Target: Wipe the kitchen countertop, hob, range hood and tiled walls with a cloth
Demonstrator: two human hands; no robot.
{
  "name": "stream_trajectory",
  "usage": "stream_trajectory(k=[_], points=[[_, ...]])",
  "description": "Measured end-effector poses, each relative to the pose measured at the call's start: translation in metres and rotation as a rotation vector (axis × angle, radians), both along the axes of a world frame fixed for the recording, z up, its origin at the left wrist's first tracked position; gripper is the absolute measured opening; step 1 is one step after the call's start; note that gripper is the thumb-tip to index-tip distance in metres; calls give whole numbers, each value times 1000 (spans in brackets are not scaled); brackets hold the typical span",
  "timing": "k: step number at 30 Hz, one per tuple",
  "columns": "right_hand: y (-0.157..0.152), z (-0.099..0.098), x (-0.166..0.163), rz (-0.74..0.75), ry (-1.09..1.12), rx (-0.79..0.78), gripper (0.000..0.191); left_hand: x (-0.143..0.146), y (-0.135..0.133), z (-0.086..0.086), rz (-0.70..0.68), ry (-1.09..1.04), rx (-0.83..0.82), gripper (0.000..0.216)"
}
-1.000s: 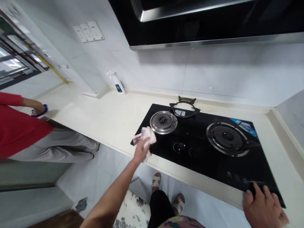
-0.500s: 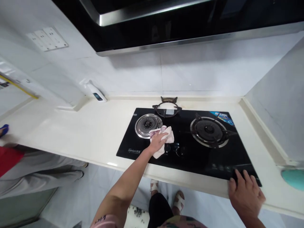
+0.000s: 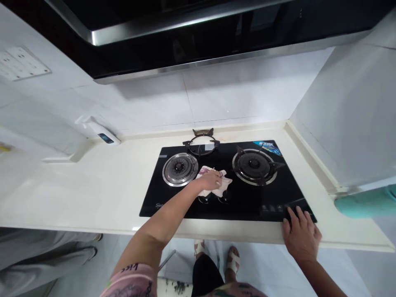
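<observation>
My left hand [image 3: 210,180] is closed on a white and pink cloth [image 3: 225,189], pressing it onto the black glass of the gas cooktop [image 3: 244,206]. The cloth lies between the two burners, just behind the control knobs [image 3: 224,199], and partly covers that area. To its left is the bare left burner [image 3: 179,168]; the right burner [image 3: 254,165] carries its dark pan support. A second pan support [image 3: 203,133] rests at the back edge of the cooktop. My right hand [image 3: 301,234] rests with spread fingers on the cooktop's front right corner, holding nothing.
A white spray bottle [image 3: 107,137] leans by the back wall on the pale counter [image 3: 93,194]. The range hood [image 3: 198,53] overhangs the cooktop. At right is a teal object [image 3: 365,204] beside the side wall. Another person's grey trouser legs [image 3: 46,255] show at lower left.
My left hand has slid the cloth rightward across the glass, away from the left burner. My right hand stays at the front right corner. The head view has shifted to the right.
</observation>
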State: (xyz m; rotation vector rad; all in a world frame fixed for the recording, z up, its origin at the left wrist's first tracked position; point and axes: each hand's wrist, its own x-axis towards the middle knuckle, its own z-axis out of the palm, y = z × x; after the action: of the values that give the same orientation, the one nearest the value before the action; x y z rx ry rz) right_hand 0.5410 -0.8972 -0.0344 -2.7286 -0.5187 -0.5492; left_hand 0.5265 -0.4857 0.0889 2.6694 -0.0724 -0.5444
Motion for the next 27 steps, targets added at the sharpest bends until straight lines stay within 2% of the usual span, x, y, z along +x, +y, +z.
stream_trajectory(k=[8, 10, 13, 17, 21, 24, 27], points=[[2, 2, -1, -18, -1, -40, 49, -30, -26, 21, -201, 48, 103, 13], [3, 2, -1, -17, -8, -39, 49, -34, -25, 25, -203, 64, 105, 13], [3, 2, -1, -12, -27, -35, 49, -35, -20, 27, -114, 76, 141, 36], [4, 4, -1, -6, -35, -29, 49, -26, -18, 17, 72, 85, 250, 76], [5, 6, -3, -8, -31, -14, 47, -12, -15, -5, 233, 204, 312, 126], [6, 8, -4, -9, -23, 3, 47, -4, -9, -20, 303, 286, 259, 139], [7, 8, -5, -12, -1, 18, 48, 3, -2, -27, 324, 219, 229, 129]])
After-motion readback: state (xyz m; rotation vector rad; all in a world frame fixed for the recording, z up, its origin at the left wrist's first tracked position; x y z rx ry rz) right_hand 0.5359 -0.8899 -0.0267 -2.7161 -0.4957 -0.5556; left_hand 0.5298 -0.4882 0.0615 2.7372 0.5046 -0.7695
